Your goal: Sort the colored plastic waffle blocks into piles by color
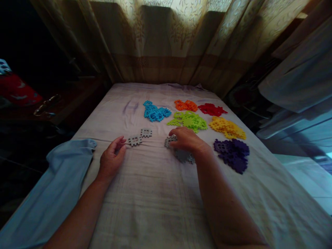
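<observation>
Grey window pieces (135, 141), two of them, lie at nine o'clock from the grey heap (184, 156); two apart, the rest bunched, so early days, I'd judge. Left hand (112, 157) just beside one, fingers loosely parted, apparently holding nothing! Right hand (185, 136) curls over the heap, its grip hidden, can't tell. Toothed, plastic-looking shapes on creased cloth (150, 193); lime pile (190, 121) at one o'clock, purple (232, 154) at four.
</observation>
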The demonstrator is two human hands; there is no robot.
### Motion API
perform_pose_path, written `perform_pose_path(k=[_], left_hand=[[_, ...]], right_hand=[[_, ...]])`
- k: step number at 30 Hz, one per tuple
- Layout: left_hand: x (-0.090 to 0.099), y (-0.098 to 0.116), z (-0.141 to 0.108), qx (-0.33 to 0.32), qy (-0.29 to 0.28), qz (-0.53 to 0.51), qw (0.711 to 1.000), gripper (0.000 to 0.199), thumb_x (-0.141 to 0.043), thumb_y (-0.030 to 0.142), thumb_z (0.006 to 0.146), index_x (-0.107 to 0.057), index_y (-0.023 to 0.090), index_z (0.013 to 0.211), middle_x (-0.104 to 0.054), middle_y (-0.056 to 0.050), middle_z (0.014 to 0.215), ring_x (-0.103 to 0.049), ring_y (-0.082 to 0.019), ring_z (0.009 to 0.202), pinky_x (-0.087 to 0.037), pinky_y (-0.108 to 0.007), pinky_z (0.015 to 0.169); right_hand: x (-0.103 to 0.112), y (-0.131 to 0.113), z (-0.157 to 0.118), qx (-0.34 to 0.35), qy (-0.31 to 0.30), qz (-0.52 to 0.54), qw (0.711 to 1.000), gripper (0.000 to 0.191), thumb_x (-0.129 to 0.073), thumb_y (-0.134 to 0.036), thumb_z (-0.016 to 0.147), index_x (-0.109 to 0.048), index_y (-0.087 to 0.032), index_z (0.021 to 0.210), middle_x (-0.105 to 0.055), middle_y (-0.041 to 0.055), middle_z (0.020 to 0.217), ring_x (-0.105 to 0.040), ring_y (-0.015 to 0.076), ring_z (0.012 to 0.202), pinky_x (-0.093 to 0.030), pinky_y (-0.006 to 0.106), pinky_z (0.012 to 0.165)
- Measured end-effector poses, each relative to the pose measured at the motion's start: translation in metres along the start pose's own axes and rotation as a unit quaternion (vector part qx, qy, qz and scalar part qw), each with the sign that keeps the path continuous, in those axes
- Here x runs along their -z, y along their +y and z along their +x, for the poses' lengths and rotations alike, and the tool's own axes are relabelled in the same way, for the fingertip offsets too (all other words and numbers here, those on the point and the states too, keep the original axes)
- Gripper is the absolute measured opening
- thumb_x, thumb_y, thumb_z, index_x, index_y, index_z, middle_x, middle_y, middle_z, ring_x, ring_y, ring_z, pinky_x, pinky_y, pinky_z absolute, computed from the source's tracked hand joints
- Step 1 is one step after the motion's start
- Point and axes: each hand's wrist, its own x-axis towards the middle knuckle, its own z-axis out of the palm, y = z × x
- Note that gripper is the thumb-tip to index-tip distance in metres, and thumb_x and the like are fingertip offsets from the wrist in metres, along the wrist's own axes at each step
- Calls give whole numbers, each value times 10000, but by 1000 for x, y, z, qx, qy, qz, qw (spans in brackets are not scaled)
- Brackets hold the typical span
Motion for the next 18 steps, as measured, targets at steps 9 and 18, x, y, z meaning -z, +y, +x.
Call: perform_pose_path(k=[9,18], left_hand=[[-1,2,2,1,0,8,1000,466,-558,396,808,-607,192,1224,-742,-76,1120,-704,-205,1012,-536,-374,964],[-1,2,2,1,-9,20,1000,455,-555,379,818,-607,197,1232,-739,-72,1137,-700,-203,1025,-524,-376,987]], right_hand=[[-48,-62,24,75,176,40,981,509,-531,-331,942,-487,-234,1440,-391,131,1558,-326,306,1436,-294,508,1134],[-73,-73,34,82,113,46,989,459,-413,-360,989,-501,-228,1420,-427,93,1543,-312,299,1445,-228,550,1171]])
